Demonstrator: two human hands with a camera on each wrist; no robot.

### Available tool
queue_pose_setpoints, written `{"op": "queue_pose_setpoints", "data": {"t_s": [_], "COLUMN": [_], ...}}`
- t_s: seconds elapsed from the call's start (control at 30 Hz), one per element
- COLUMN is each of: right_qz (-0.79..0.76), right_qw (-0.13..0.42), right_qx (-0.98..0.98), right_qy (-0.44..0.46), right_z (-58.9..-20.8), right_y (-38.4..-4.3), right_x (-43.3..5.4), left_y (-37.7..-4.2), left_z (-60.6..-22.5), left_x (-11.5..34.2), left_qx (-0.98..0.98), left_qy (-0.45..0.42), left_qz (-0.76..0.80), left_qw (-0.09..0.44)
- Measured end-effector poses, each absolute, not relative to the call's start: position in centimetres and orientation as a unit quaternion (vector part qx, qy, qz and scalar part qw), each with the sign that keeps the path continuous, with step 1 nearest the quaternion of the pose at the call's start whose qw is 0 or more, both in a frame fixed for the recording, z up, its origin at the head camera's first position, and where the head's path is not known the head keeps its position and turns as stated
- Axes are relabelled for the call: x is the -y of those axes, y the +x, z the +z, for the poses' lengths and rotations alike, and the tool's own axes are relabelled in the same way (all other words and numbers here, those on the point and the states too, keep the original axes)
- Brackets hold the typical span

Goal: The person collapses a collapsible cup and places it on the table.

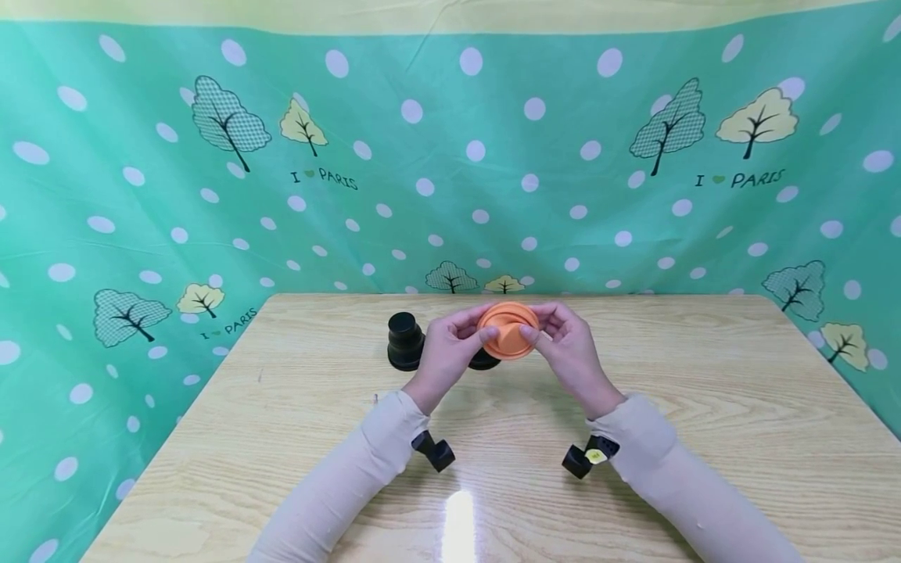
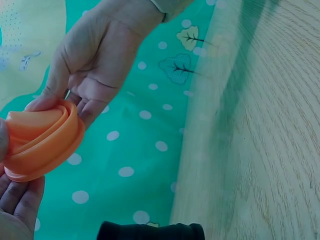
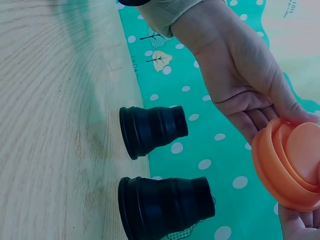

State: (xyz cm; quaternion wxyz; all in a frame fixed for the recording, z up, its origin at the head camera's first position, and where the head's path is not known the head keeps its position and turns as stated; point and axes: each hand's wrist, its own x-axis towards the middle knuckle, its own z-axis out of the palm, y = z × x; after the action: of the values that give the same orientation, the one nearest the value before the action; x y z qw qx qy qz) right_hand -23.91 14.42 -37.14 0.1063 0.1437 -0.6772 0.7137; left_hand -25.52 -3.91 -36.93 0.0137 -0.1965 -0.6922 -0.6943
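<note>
An orange collapsible cup [image 1: 508,330], apparently soft and folded into flattened rings, is held above the table between both hands. The left hand [image 1: 449,346] pinches its left rim, thumb on the dented middle and fingers behind. On the opposite side the right hand [image 1: 572,350] grips the rim the same way, its thumb pressing the inner face. Stepped folds of the orange cup [image 3: 286,165] show from the side in the right wrist view. Two black stepped cups stand upside down behind the left hand: one black cup [image 1: 404,344] is plain to see, the other black cup [image 1: 484,361] is mostly hidden.
The wooden table [image 1: 704,375] reaches back to a green dotted curtain [image 1: 450,211]. Small black devices are strapped to both wrists, one wrist device [image 1: 435,452] at the left, another wrist device [image 1: 587,457] at the right.
</note>
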Motion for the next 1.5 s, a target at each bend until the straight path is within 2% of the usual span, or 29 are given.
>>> {"op": "queue_pose_setpoints", "data": {"t_s": [0.6, 0.87, 1.5], "right_qz": [0.679, 0.679, 0.680], "right_qw": [0.125, 0.127, 0.064], "right_qx": [0.706, 0.707, 0.713], "right_qy": [0.154, 0.155, 0.158], "right_z": [-37.4, -37.3, -37.2], "right_y": [-24.1, -24.1, -24.1], "right_x": [-14.5, -14.2, -14.8], "left_y": [-25.7, -25.9, -25.9], "left_z": [-36.7, -36.8, -36.9], "left_x": [4.2, 4.5, 6.0], "left_qx": [0.711, 0.702, 0.733], "left_qy": [-0.168, -0.156, -0.193], "left_qz": [-0.682, -0.695, -0.650], "left_qw": [0.004, -0.018, -0.057]}}
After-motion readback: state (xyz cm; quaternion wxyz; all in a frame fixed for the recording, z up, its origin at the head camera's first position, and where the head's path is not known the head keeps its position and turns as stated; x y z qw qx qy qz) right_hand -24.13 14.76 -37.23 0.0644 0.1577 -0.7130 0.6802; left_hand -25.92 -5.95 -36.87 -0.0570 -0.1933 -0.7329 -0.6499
